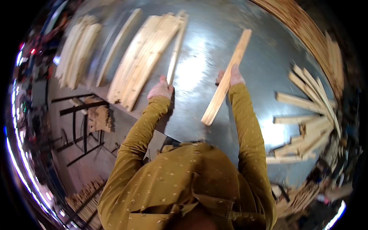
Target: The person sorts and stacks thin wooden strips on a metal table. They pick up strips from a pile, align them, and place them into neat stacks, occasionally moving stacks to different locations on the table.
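Observation:
My right hand [236, 76] is closed around the middle of a wooden board [217, 100], its fingers showing past the board's left edge. The board slants from near my body up toward the far right, above the grey metal table [199, 76]. To the left, my left hand [161, 89] is closed at the near end of a narrow wooden slat [177, 50]. That slat runs along the right side of a row of pale boards [143, 57] laid side by side. The left fingertips are partly hidden.
Further left are a single slat [119, 46] and a stack of boards [78, 51]. At the right, loose boards [306, 140] lie fanned out in a heap. A dark metal frame [84, 126] stands on the floor at left. Large wooden panels [303, 27] edge the far right.

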Tool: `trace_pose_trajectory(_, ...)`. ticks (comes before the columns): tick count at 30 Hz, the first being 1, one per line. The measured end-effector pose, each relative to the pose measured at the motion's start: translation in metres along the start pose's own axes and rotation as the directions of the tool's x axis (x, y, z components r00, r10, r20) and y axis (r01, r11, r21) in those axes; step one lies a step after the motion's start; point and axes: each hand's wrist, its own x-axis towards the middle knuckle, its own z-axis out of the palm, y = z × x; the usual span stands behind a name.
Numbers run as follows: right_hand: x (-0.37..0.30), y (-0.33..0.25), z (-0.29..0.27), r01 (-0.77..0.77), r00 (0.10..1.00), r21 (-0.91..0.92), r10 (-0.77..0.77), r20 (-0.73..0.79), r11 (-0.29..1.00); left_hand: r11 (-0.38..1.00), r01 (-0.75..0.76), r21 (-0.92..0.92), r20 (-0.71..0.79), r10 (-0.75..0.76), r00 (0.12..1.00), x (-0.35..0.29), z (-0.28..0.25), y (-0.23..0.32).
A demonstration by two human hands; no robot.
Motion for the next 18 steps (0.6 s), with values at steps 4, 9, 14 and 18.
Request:
trace_pose_trajectory(4, 0.08, 0.105, 0.058, 0.088, 0.996, -0.595, -0.09, 0.025, 0.799, 0.979, -0.164, -0.122, -0.233, 0.132, 0.963, 0.031, -0.035, -0.048)
trace_pose_trajectory(9, 0.005, 0.12, 0.203, 0.046, 0.999, -0.998, -0.024, 0.047, -0.047, 0.935, -0.347, -0.071, -0.837, 0.133, 0.531, 0.122, -0.083, -0.164)
trace_pose_trajectory(14, 0.021, 0.095, 0.217, 0.026, 0.994, -0.986, -0.103, 0.044, -0.166, 0.955, -0.25, -0.16, -0.365, 0.178, 0.914, 0.152, -0.106, -0.174)
trace_pose_trajectory(18, 0.06, 0.065, 0.177, 0.136, 0.914, -0.987, -0.373, 0.159, -0.088, 0.868, -0.377, -0.322, -0.095, 0.367, 0.925, 0.139, -0.078, -0.167)
